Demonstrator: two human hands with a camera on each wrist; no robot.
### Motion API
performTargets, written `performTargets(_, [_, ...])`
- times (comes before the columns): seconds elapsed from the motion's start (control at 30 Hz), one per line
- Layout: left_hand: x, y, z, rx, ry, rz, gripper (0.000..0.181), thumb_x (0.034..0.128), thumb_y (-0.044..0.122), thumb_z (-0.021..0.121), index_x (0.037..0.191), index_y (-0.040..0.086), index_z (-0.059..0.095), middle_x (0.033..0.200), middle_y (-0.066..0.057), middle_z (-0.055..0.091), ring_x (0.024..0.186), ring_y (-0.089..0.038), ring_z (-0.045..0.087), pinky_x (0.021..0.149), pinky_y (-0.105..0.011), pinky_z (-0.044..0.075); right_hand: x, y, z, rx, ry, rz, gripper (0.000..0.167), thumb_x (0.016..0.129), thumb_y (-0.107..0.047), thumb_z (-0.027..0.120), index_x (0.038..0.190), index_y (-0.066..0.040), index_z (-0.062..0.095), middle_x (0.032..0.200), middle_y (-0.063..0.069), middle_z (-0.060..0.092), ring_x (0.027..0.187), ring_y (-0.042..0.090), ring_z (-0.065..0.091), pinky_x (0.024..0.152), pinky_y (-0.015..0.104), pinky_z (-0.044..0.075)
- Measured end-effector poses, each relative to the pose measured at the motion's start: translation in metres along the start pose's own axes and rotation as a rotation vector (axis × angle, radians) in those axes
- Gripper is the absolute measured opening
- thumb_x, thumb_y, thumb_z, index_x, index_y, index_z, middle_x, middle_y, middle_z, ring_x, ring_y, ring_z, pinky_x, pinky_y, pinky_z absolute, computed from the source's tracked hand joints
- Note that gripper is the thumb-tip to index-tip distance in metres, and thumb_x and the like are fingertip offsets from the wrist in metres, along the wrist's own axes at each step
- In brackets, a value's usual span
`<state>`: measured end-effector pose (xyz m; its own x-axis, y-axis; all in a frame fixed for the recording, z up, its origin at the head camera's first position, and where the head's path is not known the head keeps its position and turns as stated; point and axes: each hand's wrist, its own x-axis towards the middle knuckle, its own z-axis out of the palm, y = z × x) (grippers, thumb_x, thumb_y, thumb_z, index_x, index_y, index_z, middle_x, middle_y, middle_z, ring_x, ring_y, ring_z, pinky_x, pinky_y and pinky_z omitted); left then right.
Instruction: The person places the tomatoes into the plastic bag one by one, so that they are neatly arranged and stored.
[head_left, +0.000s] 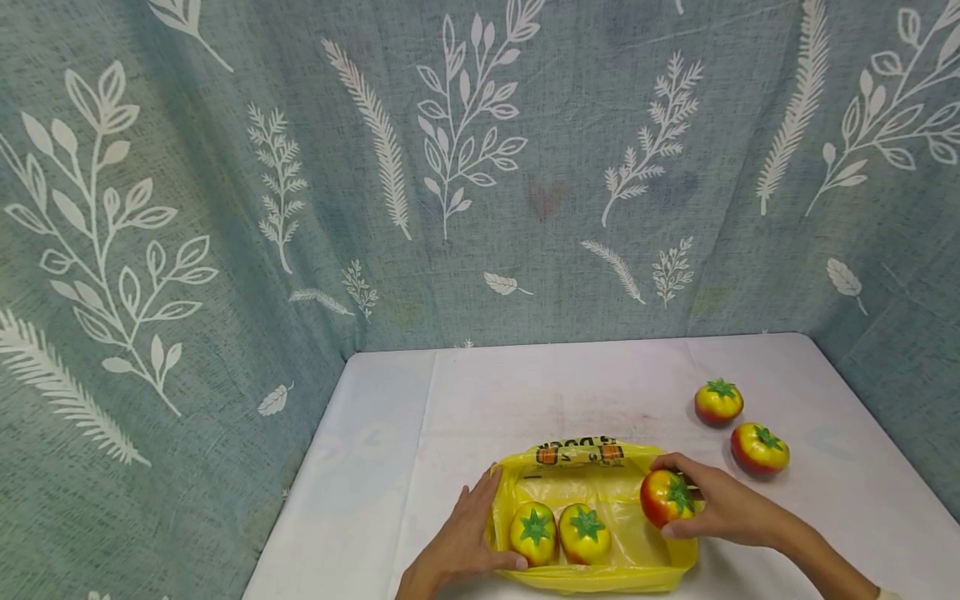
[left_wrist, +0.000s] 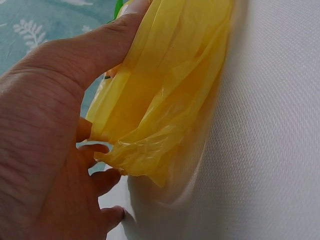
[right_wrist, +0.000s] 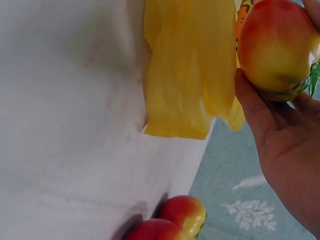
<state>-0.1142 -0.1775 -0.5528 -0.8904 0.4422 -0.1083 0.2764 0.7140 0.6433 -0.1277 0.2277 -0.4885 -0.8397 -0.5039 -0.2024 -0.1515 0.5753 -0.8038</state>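
An opened yellow plastic bag [head_left: 577, 579] lies on the table, with two red-and-yellow toy tomatoes inside, one at the left [head_left: 534, 533] and another toy tomato [head_left: 585, 533] beside it. My left hand [head_left: 468, 533] holds the bag's left side, thumb over the rim and fingers along the outside; the left wrist view shows the crumpled bag [left_wrist: 155, 110] between them. Above the bag's right end, my right hand [head_left: 720, 504] grips a third toy tomato [head_left: 666, 497] with a green leafy top. That tomato [right_wrist: 277, 47] sits between thumb and fingers in the right wrist view.
Two more toy tomatoes, a rear one [head_left: 718, 402] and a nearer one [head_left: 760, 450], rest on the white-covered table [head_left: 375, 467] right of the bag. A grey-green curtain [head_left: 525, 208] with white leaf prints stands behind the table and along its sides.
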Motion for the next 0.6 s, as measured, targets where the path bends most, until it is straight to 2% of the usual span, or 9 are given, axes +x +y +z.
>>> performTargets(0.23, [0.000,0.000,0.002,0.003,0.003,-0.008,0.131,0.0707,0.071,0.079,0.163,0.006,0.013,0.167,-0.015,0.018,0.153,-0.033,0.018,0.120,-0.063,0.011,0.001,-0.001,0.006,0.023,-0.023,0.020,0.077,0.078,-0.033,0.087,0.137,-0.002,0.049,0.130,0.012,0.058,0.108,0.029,0.056,0.094,0.055,0.054])
performTargets(0.37, [0.001,-0.001,0.002,0.004,0.008,0.000,0.131,0.0705,0.071,0.079,0.163,0.006,0.013,0.167,-0.015,0.018,0.153,-0.032,0.018,0.120,-0.063,0.011,0.002,-0.001,0.008,-0.006,-0.020,0.021,0.079,0.078,-0.035,0.088,0.139,-0.002,0.048,0.131,0.011,0.058,0.109,0.028,0.056,0.094,0.054,0.054])
performTargets(0.6, [0.001,-0.001,0.001,0.009,0.007,0.005,0.130,0.0707,0.069,0.080,0.162,0.005,0.014,0.167,-0.017,0.019,0.153,-0.034,0.019,0.120,-0.062,0.011,0.005,-0.003,0.012,-0.032,-0.030,-0.001,0.076,0.079,-0.036,0.088,0.137,-0.004,0.050,0.126,0.007,0.059,0.105,0.024,0.056,0.092,0.044,0.055])
